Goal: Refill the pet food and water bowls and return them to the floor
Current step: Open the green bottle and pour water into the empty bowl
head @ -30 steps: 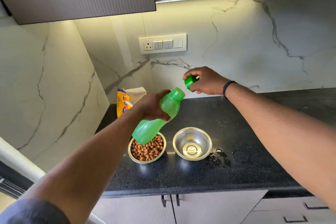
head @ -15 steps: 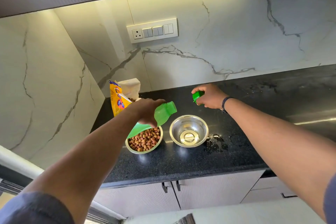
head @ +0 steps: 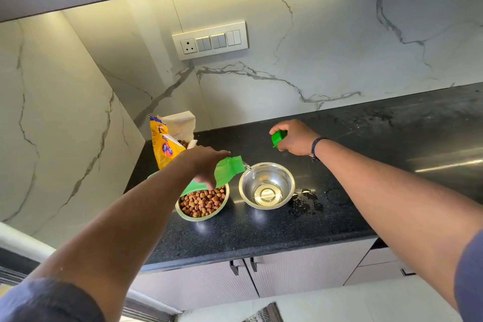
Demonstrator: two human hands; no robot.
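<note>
- On the counter (head: 339,206), I find the food bowl (head: 202,202) filled — done.
- Left hand (head: 206,165), fingers wrapped round the bottle (head: 227,171), pours; water bowl (head: 267,185) barely covered.
- Right hand (head: 294,138) pinches the cap (head: 278,137); floor return pending.

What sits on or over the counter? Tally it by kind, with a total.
Steel bowls: 2, the kibble bowl and the water bowl
Green bottles: 1, bottle in the left hand
Green caps: 1, cap in the right hand
Food bags: 1, bag
Total: 5

Two steel bowls (head: 202,204) (head: 267,185), one green bottle (head: 224,172), one cap (head: 278,137), one food bag (head: 167,144)
</note>
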